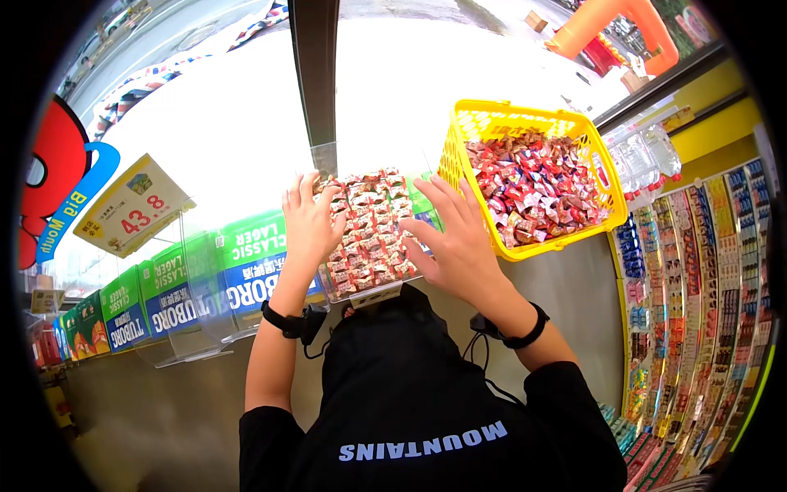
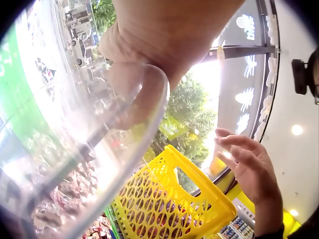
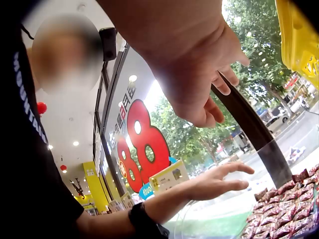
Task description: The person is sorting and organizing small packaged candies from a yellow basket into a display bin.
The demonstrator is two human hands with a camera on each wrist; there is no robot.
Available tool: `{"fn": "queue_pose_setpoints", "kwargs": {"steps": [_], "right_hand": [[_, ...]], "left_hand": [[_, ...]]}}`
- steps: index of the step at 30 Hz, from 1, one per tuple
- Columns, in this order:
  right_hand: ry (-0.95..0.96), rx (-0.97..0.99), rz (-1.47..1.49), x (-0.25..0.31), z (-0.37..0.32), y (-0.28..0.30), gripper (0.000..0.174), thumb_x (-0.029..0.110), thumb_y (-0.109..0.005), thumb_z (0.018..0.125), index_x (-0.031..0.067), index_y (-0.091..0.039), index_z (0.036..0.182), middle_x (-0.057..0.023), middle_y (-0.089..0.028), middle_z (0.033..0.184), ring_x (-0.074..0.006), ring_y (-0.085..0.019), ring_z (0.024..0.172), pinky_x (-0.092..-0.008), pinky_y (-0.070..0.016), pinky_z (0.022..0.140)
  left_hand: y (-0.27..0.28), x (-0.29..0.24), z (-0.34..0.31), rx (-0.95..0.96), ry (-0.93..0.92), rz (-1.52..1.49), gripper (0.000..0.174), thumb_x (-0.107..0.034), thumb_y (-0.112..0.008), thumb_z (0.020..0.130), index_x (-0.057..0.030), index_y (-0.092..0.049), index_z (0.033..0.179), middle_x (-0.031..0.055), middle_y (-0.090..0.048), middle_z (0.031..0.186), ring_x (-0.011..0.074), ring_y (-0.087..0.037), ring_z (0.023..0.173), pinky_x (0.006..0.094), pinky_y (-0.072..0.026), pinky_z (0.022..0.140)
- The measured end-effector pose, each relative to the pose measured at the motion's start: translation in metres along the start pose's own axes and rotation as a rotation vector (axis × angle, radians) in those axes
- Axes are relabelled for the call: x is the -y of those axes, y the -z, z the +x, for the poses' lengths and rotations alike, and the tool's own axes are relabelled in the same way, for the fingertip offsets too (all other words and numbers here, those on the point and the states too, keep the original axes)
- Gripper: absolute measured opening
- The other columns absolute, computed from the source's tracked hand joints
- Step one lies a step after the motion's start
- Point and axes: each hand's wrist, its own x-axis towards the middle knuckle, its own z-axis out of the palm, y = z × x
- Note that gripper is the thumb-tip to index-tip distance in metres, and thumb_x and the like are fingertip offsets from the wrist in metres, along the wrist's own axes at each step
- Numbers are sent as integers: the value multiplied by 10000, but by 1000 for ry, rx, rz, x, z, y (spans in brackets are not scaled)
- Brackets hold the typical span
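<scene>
Rows of small wrapped candies (image 1: 369, 234), red and white, fill a clear plastic bin in the head view. At the bin's left side is my left hand (image 1: 316, 221), fingers extended, fingertips near its back left corner. My right hand (image 1: 463, 246) is over the right side with fingers spread, thumb and fingertips close to the outer row. Neither hand holds anything. The right wrist view shows the left hand (image 3: 217, 181) held out flat beside the candy rows, while the right hand (image 3: 194, 74) hangs above with loosely bent fingers.
A yellow basket (image 1: 566, 238) of loose wrapped candies stands right of the bin. Tuborg beer cartons (image 1: 180, 279) and clear plastic dividers line the left, below a price sign (image 1: 135, 209). A dark window post (image 1: 316, 82) rises behind. Stocked shelves (image 1: 697, 287) stand at right.
</scene>
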Motion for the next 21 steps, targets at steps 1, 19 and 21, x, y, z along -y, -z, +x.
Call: {"fn": "queue_pose_setpoints", "kwargs": {"steps": [1, 19, 21], "right_hand": [[-10, -5, 13, -3, -6, 13, 243, 158, -802, 863, 121, -728, 1091, -179, -575, 1483, -400, -507, 1431, -631, -319, 1225], [-72, 476, 152, -221, 15, 112, 269, 198, -710, 944, 58, -755, 1168, -166, -731, 1174, -351, -699, 1127, -457, -552, 1009], [-17, 567, 107, -240, 27, 89, 307, 227, -710, 960, 65, -721, 1221, -161, -702, 1274, -358, -662, 1213, -467, -524, 1062]], "left_hand": [[0, 1, 0, 2, 0, -5, 446, -244, -805, 843, -149, -709, 1268, 177, -482, 1551, 439, -363, 1513, 658, -285, 1234], [7, -4, 1, 66, 66, 66, 368, -226, -816, 875, -153, -730, 1225, 198, -510, 1547, 442, -347, 1540, 610, -272, 1263], [7, -2, 0, 89, 68, 100, 361, -222, -814, 875, -152, -732, 1220, 196, -513, 1543, 440, -343, 1544, 605, -272, 1267]]}}
